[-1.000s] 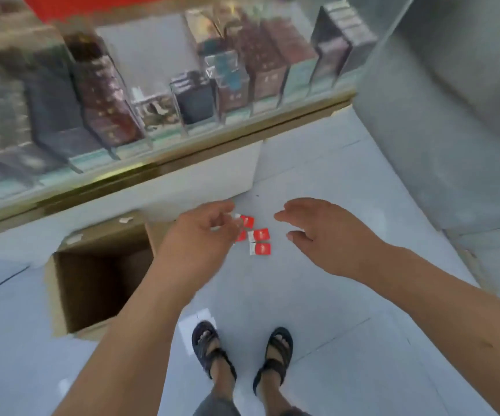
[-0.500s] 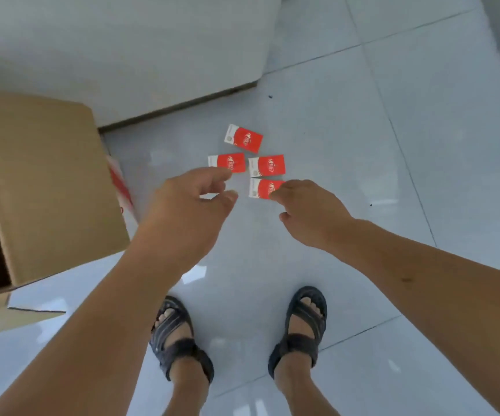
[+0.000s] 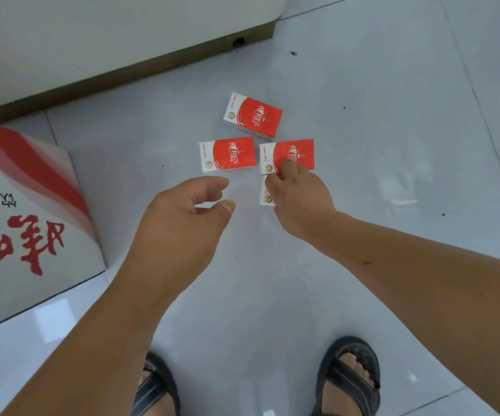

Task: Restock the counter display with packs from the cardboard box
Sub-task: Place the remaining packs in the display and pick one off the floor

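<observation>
Counter (image 3: 92,40): a white panel on a brown plinth across the top left, standing on a glossy tiled floor (image 3: 392,115). Its display is out of view, so everything gathered here has yet to go up there.
Box (image 3: 17,220): a white carton with red stripes and red lettering at the left edge, well apart from both hands. Its opening does not show.
Left hand (image 3: 182,217): empty and relaxed, thumb and forefinger apart, hovering just short of the left pack (image 3: 227,156). It looks best used as the carrier, taking that pack and then receiving the others stacked flat.
Right hand (image 3: 299,199): down over the near pack (image 3: 264,196), with one fingertip on the lower edge of the right pack (image 3: 290,151). Its back hides the grip, so I cannot tell whether it has closed on anything. On slick tile a pack will probably slide before it lifts. Pinching across two opposite sides should work better than scraping at one edge.
Sandals (image 3: 350,376): planted near the bottom of the view, well apart from the cluster.
Packs (image 3: 236,159): four red-and-white ones lie flat and face up on the floor, close together between plinth and sandals.
Far pack (image 3: 253,115): tilted, nearest the plinth and untouched. It is probably the last to collect.
</observation>
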`<state>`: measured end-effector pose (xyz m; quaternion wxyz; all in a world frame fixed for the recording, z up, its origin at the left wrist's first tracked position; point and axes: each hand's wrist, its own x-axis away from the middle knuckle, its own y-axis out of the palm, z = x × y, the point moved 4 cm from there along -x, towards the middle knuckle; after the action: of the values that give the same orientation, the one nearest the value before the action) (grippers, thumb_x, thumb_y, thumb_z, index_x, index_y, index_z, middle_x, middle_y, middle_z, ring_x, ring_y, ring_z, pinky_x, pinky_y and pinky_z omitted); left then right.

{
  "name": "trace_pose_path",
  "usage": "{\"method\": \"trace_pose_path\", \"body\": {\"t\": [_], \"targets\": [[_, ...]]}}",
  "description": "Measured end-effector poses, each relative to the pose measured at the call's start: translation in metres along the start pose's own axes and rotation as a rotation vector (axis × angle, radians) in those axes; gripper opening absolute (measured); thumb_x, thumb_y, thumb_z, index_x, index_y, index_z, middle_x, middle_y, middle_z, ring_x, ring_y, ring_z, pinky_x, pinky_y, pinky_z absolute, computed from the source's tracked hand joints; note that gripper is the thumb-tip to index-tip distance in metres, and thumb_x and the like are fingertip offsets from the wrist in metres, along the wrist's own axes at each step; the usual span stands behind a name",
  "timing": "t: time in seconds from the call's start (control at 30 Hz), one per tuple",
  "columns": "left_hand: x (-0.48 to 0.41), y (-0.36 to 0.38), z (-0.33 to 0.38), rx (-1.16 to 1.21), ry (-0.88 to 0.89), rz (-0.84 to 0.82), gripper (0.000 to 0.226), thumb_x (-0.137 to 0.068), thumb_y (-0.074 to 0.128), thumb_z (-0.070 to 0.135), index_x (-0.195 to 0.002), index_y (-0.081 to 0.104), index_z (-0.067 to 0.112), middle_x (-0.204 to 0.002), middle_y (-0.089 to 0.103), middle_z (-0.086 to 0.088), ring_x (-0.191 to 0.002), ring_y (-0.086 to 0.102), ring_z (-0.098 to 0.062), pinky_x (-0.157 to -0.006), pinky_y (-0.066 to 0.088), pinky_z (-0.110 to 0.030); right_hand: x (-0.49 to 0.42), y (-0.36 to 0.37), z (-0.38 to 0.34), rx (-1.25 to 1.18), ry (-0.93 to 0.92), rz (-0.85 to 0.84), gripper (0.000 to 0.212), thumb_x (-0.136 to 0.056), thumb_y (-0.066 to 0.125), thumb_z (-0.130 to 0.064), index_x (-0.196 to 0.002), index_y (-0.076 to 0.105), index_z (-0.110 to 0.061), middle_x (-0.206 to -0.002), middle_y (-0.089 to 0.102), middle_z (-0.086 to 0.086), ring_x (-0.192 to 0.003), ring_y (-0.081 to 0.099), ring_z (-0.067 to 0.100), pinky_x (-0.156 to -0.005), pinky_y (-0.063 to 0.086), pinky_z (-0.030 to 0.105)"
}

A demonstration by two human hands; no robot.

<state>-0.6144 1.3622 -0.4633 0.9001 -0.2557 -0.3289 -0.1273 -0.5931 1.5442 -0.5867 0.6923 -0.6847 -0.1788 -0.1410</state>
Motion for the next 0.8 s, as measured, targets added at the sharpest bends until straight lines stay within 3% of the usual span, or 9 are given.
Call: {"method": "trace_pose_path", "body": {"t": [0.13,0.23,0.37,0.47,0.63,0.73,0.8], "targets": [[0.009,-0.005,0.01,0.008,0.009,-0.023,0.028,-0.089,0.067,0.025,-0.114,0.067,0.037,-0.112,0.067,0.018,-0.089,0.064,-0.006,-0.086,0.054,-0.031,0.006,0.004,-0.005,-0.034,0.022,-0.059,0.039,-0.081,0.061,-0.011,-0.117,0.047,-0.012,-0.116,0.05,0.013,-0.101,0.051,0.031,-0.066,0.035,0.034],[0.033,-0.015,0.025,-0.025,0.016,-0.063,0.03,-0.09,0.065,0.029,-0.119,0.065,0.038,-0.115,0.065,0.019,-0.09,0.064,-0.005,-0.078,0.051,-0.021,0.025,-0.033,-0.012,-0.202,0.108,-0.074,0.044,-0.084,0.058,-0.016,-0.124,0.039,-0.014,-0.115,0.051,0.009,-0.103,0.052,0.029,-0.066,0.04,0.035],[0.088,-0.044,0.066,-0.058,0.038,-0.105,0.032,-0.091,0.063,0.032,-0.121,0.062,0.043,-0.115,0.062,0.023,-0.088,0.06,0.008,-0.056,0.041,-0.001,0.084,-0.135,-0.025,-0.426,0.152,0.012,0.069,-0.082,0.058,-0.025,-0.145,0.028,-0.027,-0.117,0.049,0.008,-0.105,0.051,0.029,-0.071,0.05,0.039],[0.142,-0.072,0.108,-0.009,0.06,-0.109,0.035,-0.091,0.064,0.026,-0.121,0.061,0.044,-0.116,0.062,0.023,-0.091,0.061,0.006,-0.053,0.039,0.002,0.134,-0.236,-0.036,-0.578,0.147,0.056,0.059,-0.08,0.062,-0.026,-0.135,0.043,-0.031,-0.115,0.049,0.004,-0.101,0.055,0.026,-0.078,0.053,0.038],[0.263,-0.141,0.206,0.062,0.155,-0.244,0.059,-0.087,0.065,0.008,-0.128,0.054,0.048,-0.12,0.061,0.021,-0.098,0.064,0.001,-0.063,0.054,-0.014,0.221,-0.425,-0.049,-0.854,0.226,0.155,0.046,-0.077,0.074,-0.034,-0.115,0.048,-0.034,-0.108,0.046,-0.008,-0.088,0.057,0.006,-0.069,0.046,0.016],[0.342,-0.192,0.28,0.122,0.286,-0.361,0.065,-0.084,0.069,0.011,-0.13,0.048,0.052,-0.116,0.065,0.016,-0.097,0.068,-0.009,-0.078,0.059,-0.047,0.265,-0.537,-0.065,-0.906,0.236,0.238,0.045,-0.075,0.072,-0.047,-0.114,0.051,-0.04,-0.106,0.049,-0.011,-0.087,0.057,-0.001,-0.068,0.042,0.012],[0.384,-0.231,0.322,0.139,0.347,-0.312,0.061,-0.085,0.069,0.012,-0.119,0.051,0.058,-0.105,0.069,0.013,-0.092,0.069,-0.014,-0.079,0.057,-0.054,0.29,-0.601,-0.077,-0.916,0.229,0.266,0.049,-0.071,0.065,-0.062,-0.115,0.055,-0.041,-0.106,0.055,-0.01,-0.09,0.059,0.001,-0.071,0.044,0.016]]}}
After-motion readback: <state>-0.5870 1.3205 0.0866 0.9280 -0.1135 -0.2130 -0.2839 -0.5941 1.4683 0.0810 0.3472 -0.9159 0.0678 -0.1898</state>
